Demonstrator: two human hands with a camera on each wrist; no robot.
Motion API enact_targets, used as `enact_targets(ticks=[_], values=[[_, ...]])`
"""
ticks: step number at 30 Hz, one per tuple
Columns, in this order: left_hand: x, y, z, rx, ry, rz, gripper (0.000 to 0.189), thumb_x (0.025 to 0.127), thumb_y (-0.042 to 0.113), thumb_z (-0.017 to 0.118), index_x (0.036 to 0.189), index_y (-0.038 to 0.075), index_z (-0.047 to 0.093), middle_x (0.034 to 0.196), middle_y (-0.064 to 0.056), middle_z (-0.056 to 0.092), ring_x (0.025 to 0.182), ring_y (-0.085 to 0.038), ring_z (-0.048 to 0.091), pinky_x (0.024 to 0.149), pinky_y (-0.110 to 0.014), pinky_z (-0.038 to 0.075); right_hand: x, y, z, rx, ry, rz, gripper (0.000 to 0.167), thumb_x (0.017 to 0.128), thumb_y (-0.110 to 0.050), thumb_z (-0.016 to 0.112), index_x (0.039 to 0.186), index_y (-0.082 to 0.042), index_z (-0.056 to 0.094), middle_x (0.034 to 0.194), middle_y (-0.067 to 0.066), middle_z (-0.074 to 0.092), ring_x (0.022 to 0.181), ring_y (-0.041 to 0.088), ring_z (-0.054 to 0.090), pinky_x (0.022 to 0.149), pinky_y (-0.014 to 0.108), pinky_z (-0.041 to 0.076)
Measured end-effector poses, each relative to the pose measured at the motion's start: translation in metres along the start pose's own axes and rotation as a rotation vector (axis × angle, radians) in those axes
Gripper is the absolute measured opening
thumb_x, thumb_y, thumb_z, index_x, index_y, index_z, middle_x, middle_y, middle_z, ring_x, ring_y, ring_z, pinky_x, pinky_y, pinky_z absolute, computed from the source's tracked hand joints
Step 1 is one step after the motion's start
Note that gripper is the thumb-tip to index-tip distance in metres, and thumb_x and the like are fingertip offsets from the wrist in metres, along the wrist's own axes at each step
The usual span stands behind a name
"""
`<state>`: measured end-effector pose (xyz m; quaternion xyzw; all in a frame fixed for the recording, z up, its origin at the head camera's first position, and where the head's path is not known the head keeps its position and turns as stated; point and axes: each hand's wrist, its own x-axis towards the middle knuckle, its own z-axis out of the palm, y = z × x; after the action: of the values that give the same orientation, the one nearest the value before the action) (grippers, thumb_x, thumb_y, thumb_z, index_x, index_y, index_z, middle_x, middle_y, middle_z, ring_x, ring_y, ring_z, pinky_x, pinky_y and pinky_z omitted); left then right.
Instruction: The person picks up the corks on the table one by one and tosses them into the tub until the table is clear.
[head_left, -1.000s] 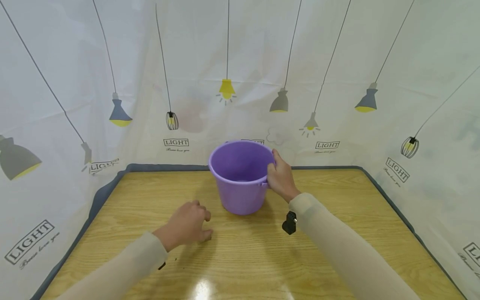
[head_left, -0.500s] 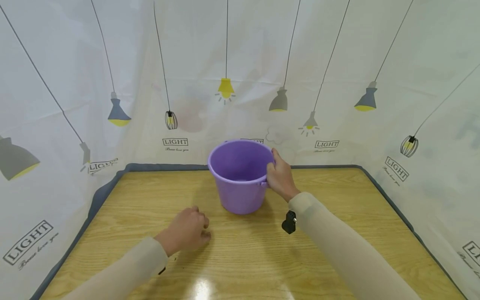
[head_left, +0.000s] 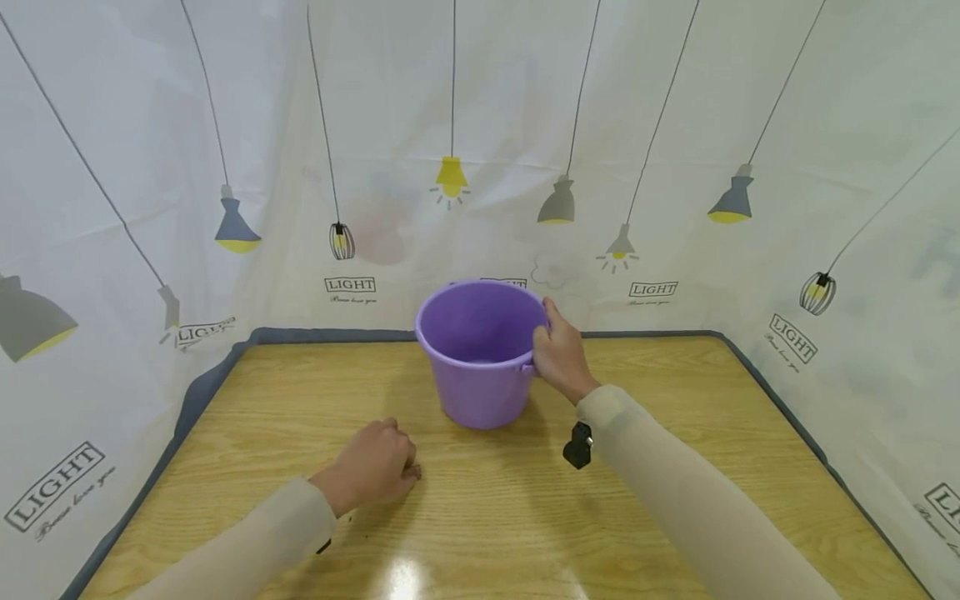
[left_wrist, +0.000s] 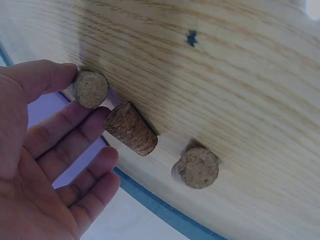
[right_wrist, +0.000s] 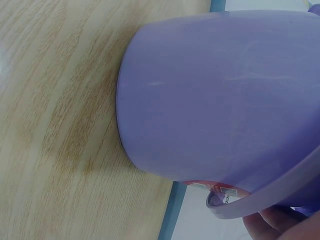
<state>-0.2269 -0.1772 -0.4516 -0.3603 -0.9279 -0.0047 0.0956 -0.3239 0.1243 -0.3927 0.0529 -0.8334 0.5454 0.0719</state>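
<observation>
A purple bucket (head_left: 480, 396) stands upright near the back of the table, its mouth facing up. My right hand (head_left: 562, 354) grips its rim on the right side; the bucket's handle (right_wrist: 272, 195) hangs by the fingers in the right wrist view. Left of the bucket, low over the wood, is my left hand (head_left: 371, 467). Its thumb and index finger pinch a cork (left_wrist: 91, 90), with the other fingers spread. Beside the fingertips a darker cork (left_wrist: 132, 129) lies on its side. A third cork (left_wrist: 199, 167) stands on end farther off. In the head view the left hand hides the corks.
The wooden table (head_left: 637, 500) is bordered by a dark blue edge strip (head_left: 652, 335). A white cloth (head_left: 495, 100) printed with lamps encloses the back and both sides. A small dark mark (left_wrist: 191, 38) shows on the tabletop.
My left hand has sunk slightly, and its thumb and fingers have drawn together onto the cork. The right hand and the bucket have stayed in place.
</observation>
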Motion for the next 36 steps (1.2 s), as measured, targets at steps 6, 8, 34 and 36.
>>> enact_targets(ticks=[6, 8, 34, 36], values=[[-0.001, 0.0, 0.0, -0.018, 0.015, -0.002, 0.043, 0.083, 0.023, 0.078, 0.051, 0.024, 0.048, 0.054, 0.018, 0.046, 0.062, -0.012, 0.042, 0.063, -0.031, 0.043, -0.001, -0.002, 0.0, -0.008, 0.01, -0.003, 0.064, 0.104, -0.017, 0.033, 0.166, -0.016, 0.016, 0.155, 0.022, 0.044, 0.052, 0.019, 0.062, 0.053, 0.037, 0.061], [-0.001, 0.0, 0.0, -0.028, 0.026, 0.0, 0.045, 0.083, 0.022, 0.078, 0.05, 0.024, 0.047, 0.053, 0.018, 0.043, 0.062, -0.011, 0.041, 0.065, -0.032, 0.045, -0.001, -0.002, 0.0, -0.008, 0.009, -0.003, 0.064, 0.104, -0.017, 0.033, 0.166, -0.016, 0.016, 0.155, 0.022, 0.044, 0.052, 0.019, 0.062, 0.053, 0.037, 0.061], [0.019, -0.001, -0.009, -0.118, 0.435, 0.13, 0.02, 0.078, 0.016, 0.082, 0.066, 0.019, 0.067, 0.068, 0.008, 0.068, 0.068, -0.011, 0.054, 0.067, -0.03, 0.051, -0.002, -0.001, 0.001, -0.005, 0.015, -0.012, 0.065, 0.103, -0.017, 0.033, 0.166, -0.015, 0.017, 0.154, 0.024, 0.045, 0.049, 0.018, 0.06, 0.062, 0.054, 0.062], [0.021, -0.002, -0.01, -0.122, 0.459, 0.137, 0.02, 0.078, 0.016, 0.082, 0.065, 0.02, 0.066, 0.068, 0.008, 0.069, 0.069, -0.011, 0.056, 0.067, -0.029, 0.052, -0.002, -0.001, 0.001, -0.008, 0.017, -0.015, 0.065, 0.103, -0.016, 0.033, 0.166, -0.015, 0.017, 0.154, 0.024, 0.045, 0.048, 0.017, 0.06, 0.061, 0.053, 0.062]])
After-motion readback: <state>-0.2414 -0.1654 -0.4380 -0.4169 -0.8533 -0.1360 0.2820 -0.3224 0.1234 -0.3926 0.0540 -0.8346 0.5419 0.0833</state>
